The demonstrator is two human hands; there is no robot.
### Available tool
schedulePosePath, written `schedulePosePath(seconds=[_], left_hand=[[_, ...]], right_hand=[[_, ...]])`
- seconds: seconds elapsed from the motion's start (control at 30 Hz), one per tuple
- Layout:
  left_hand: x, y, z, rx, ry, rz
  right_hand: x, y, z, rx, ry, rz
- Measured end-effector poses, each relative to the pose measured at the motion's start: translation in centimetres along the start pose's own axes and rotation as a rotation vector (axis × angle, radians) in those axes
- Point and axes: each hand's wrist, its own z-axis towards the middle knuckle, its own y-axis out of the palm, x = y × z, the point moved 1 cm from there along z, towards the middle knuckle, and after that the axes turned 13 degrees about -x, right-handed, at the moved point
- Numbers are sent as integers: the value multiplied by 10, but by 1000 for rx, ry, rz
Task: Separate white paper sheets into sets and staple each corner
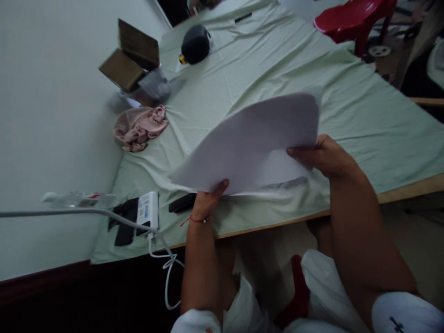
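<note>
A large sheet of white paper [249,138] is held up between my two hands over the near edge of the cloth-covered table. My left hand [210,199] grips its lower left edge, thumb on top and the other fingers hidden beneath. At the right edge, my right hand [322,156] is closed on the paper, its thumb lying across the surface. The sheet bends upward along its far side and looks slightly blurred. I cannot tell whether it is one sheet or several. Just left of my left hand lies a black object [182,202].
A pale green cloth [364,120] covers the table. By the wall are an open cardboard box [123,69], pink fabric [145,127], a white power bank [148,210] with a cable, and a clear bottle [83,200]. Farther off are a black rounded object [196,44] and a red chair [347,18].
</note>
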Motion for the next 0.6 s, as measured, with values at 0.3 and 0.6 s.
schedulePosePath(seconds=[0.3,0.6], left_hand=[[12,7,-14,-247,-163,-639],[28,8,-22,-522,-318,-418]], right_hand=[[-6,5,-2,105,-15,147],[-6,11,5,184,62,214]])
